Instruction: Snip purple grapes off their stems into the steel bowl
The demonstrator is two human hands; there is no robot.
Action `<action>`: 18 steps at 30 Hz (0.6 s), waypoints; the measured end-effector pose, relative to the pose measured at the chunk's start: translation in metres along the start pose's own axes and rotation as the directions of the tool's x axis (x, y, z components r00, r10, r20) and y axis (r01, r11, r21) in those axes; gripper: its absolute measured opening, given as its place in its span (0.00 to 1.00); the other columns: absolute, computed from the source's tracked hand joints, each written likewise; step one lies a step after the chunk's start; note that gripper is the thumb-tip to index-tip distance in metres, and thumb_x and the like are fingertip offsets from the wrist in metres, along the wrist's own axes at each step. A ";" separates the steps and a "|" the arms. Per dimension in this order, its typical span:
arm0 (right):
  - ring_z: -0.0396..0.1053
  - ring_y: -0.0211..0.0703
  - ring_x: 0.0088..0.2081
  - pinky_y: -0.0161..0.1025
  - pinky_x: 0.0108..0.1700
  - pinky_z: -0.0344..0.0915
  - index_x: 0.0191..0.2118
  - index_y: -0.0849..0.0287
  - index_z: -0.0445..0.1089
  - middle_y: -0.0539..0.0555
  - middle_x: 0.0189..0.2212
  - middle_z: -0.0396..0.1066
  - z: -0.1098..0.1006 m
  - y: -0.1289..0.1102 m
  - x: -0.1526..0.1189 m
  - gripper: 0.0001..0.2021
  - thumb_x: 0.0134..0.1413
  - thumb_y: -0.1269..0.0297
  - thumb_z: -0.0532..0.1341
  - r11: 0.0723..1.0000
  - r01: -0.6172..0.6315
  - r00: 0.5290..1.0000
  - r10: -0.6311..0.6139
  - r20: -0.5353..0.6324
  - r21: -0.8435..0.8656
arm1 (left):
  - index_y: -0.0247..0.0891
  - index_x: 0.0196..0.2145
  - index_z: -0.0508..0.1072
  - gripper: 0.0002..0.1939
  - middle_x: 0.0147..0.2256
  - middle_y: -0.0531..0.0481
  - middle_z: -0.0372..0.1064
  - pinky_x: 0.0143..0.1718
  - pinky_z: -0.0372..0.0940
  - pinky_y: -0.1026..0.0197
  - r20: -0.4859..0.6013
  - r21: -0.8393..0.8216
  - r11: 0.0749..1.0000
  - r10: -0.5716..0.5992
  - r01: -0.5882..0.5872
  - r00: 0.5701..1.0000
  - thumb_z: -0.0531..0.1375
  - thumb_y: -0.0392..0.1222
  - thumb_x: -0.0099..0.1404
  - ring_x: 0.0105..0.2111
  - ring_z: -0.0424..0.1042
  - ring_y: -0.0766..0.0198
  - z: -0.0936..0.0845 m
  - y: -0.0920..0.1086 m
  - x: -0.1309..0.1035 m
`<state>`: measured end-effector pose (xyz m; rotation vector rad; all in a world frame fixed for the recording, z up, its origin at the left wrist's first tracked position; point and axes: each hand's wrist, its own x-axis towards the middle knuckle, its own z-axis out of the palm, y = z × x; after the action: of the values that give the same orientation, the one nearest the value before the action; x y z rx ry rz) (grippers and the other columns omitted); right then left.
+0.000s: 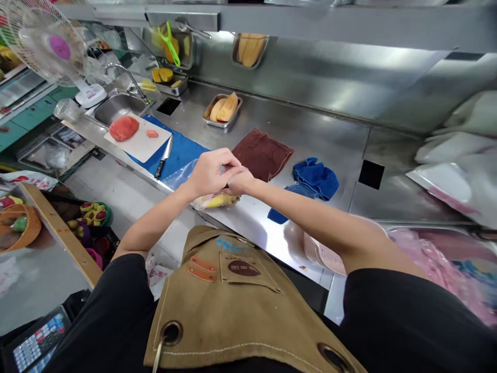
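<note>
My left hand (216, 169) and my right hand (239, 182) meet over the counter's front edge, fingers curled and pressed together. Directly under them is a clear plastic bag (220, 201) with something yellow inside. Both hands appear closed on its gathered top, though the fingers hide the exact grip. A blue cloth (186, 147) lies to the left, bearing a white cutting board (145, 147) and a knife (165, 156) with a black handle. On the board rest a large piece of red fruit (123, 128) and a small cut piece (152, 133).
Behind my hands lie a brown cloth (264, 150) and a crumpled blue cloth (316, 177). A metal tray (222, 123) holds peeled yellow fruit. Farther left are a sink (116, 109) and a fan (50, 44). A pink basket (326, 255) stands beneath my right forearm.
</note>
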<state>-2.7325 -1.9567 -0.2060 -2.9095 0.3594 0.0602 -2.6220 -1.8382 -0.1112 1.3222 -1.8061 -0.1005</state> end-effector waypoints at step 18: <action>0.77 0.51 0.46 0.51 0.51 0.76 0.48 0.54 0.69 0.56 0.46 0.77 -0.015 -0.012 -0.175 0.26 0.49 0.51 0.77 0.425 -0.191 0.900 0.437 -0.015 0.885 | 0.40 0.50 0.77 0.16 0.46 0.44 0.80 0.56 0.71 0.50 -0.230 0.030 0.986 -0.153 0.164 0.961 0.52 0.50 0.81 0.49 0.77 0.58 0.024 0.008 -0.017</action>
<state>-2.8992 -1.9072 -0.1770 -1.7675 0.7301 -0.3410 -2.6428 -1.8307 -0.1319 1.4500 -1.5179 0.0088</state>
